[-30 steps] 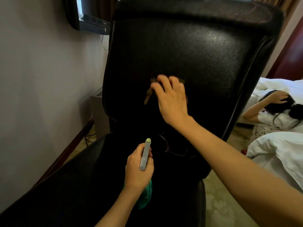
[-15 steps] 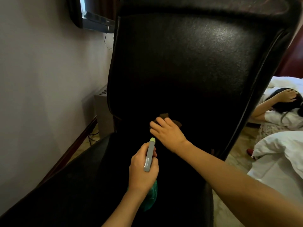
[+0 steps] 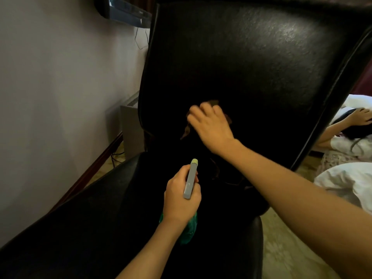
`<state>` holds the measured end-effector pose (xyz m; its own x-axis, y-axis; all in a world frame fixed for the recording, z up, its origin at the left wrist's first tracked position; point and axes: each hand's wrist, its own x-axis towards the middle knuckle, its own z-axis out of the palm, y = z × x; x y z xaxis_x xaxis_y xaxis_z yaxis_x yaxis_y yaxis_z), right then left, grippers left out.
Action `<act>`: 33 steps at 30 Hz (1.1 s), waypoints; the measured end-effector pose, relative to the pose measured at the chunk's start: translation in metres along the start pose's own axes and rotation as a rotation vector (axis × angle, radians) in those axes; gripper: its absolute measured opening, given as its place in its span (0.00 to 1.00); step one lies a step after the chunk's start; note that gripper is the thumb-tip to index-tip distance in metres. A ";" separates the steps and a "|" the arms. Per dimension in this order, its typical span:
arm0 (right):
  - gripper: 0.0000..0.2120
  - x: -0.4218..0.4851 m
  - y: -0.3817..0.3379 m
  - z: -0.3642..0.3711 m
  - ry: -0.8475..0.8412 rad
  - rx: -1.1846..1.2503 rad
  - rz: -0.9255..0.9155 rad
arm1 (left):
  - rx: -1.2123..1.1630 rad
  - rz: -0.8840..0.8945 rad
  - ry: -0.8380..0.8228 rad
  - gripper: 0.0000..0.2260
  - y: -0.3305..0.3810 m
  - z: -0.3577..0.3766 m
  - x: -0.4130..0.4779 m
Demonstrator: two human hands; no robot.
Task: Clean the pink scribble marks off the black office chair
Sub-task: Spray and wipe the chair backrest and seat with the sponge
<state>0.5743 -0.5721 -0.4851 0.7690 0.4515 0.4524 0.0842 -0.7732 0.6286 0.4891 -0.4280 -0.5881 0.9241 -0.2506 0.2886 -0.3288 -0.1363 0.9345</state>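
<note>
— Black leather fills the head view: which object is it?
— The black office chair (image 3: pixel 251 57). Its backrest stands at 12 o'clock and its seat runs toward 6 o'clock.
— Where are the hands?
— At centre, the right hand (image 3: pixel 211 125), motion-blurred, presses a brown cloth (image 3: pixel 186 131) against the lower backrest with its fingers bent over it. At 6 o'clock from it, the left hand (image 3: pixel 181 200) is wrapped round the neck of a spray bottle (image 3: pixel 190 180). The bottle's grey head and pale tip point to 12 o'clock, and its green body shows below the palm.
— And the pink scribble marks (image 3: pixel 215 168)?
— Faint lines near the seat-back crease, between the two hands, at 6 o'clock of the right wrist.
— Surroundings?
— A wall (image 3: pixel 50 77) at 9 o'clock, a screen (image 3: pixel 124 9) at 11 o'clock, and white bedding (image 3: pixel 346 182) with a lying person (image 3: pixel 346 137) at 3 o'clock.
</note>
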 end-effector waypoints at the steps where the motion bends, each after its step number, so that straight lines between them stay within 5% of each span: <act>1: 0.20 -0.013 -0.012 0.010 -0.024 -0.047 -0.062 | -0.003 0.011 0.005 0.09 -0.001 0.000 -0.001; 5: 0.22 -0.068 -0.032 0.037 -0.179 -0.173 -0.200 | -0.005 0.037 0.012 0.04 -0.004 -0.001 -0.002; 10: 0.19 -0.108 -0.037 0.027 -0.344 -0.212 -0.263 | 0.004 0.053 0.003 0.13 -0.008 -0.003 -0.003; 14: 0.17 -0.072 -0.022 -0.014 -0.045 0.082 -0.143 | 0.027 0.028 0.016 0.13 0.000 -0.002 -0.003; 18: 0.18 -0.013 0.013 -0.042 0.165 0.131 0.022 | 0.011 0.032 0.010 0.16 0.003 -0.002 -0.005; 22: 0.20 -0.004 0.026 -0.023 0.126 0.024 0.156 | -0.013 0.037 0.003 0.16 0.000 -0.003 -0.004; 30: 0.24 -0.116 -0.029 0.025 -0.086 -0.009 -0.034 | 0.014 0.055 0.018 0.14 -0.007 -0.003 -0.004; 33: 0.23 -0.131 -0.025 0.006 -0.030 0.071 -0.001 | 0.036 0.066 0.022 0.16 -0.004 -0.002 -0.007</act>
<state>0.4749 -0.6144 -0.5638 0.7874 0.4399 0.4318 0.1292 -0.8028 0.5821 0.4843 -0.4237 -0.5932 0.9040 -0.2394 0.3542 -0.3957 -0.1548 0.9053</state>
